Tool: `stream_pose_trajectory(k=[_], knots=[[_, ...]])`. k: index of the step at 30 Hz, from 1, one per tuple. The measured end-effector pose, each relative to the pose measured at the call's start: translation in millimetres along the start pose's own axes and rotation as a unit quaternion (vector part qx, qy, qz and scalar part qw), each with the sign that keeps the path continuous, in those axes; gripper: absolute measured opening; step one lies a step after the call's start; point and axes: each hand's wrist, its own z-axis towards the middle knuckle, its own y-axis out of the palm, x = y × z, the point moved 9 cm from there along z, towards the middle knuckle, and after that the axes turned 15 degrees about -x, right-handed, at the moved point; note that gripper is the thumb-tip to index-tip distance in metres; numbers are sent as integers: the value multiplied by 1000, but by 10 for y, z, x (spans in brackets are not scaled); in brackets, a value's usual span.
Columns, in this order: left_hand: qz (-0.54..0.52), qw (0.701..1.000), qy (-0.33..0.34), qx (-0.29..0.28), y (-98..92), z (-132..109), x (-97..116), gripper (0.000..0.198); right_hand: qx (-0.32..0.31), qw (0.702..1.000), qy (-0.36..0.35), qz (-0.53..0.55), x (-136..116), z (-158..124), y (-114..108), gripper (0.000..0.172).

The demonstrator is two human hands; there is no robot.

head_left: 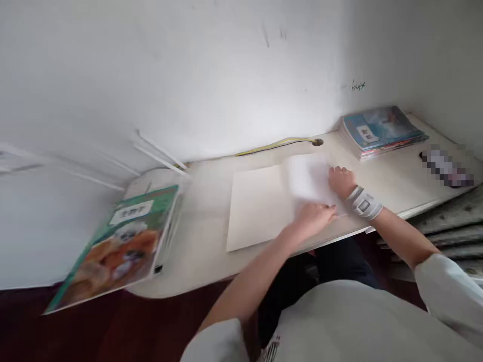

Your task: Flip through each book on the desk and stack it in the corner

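Observation:
A wide cream sheet [258,203] lies flat on the desk, with a bright white paper [308,176] on its right side. Whether the two are joined like an open booklet I cannot tell. My right hand [341,182], a grey band with a small watch-like face on its wrist, has its fingers curled at the white paper's right edge. At the near right corner of that paper, the fingers of my left hand [316,219] are pressed together on it. Slight blur hides the fingertips of both hands.
On the left, a green picture-covered book [124,241] juts past the rounded end of the desk [204,226]. A stack of blue-covered books [381,128] stands at the back right, near a blurred-out object [447,167]. Yellow and black cables [271,145] run along the wall into a hole.

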Motion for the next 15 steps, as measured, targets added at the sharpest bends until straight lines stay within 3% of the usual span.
stream_pose_trajectory(k=[4,7,10,15], knots=[[15,993,-76,89,-605,312,-595,29,-1,1000,7,3,-6,-17,7,32],[-14,965,-199,170,-979,504,-1136,34,12,1000,4,5,-2,-24,2,34],[-44,957,-240,157,-1118,762,-1464,34,23,1000,-5,5,22,-14,4,31],[-73,958,-259,104,-1157,1031,-1763,30,29,999,-16,8,61,2,3,30]])
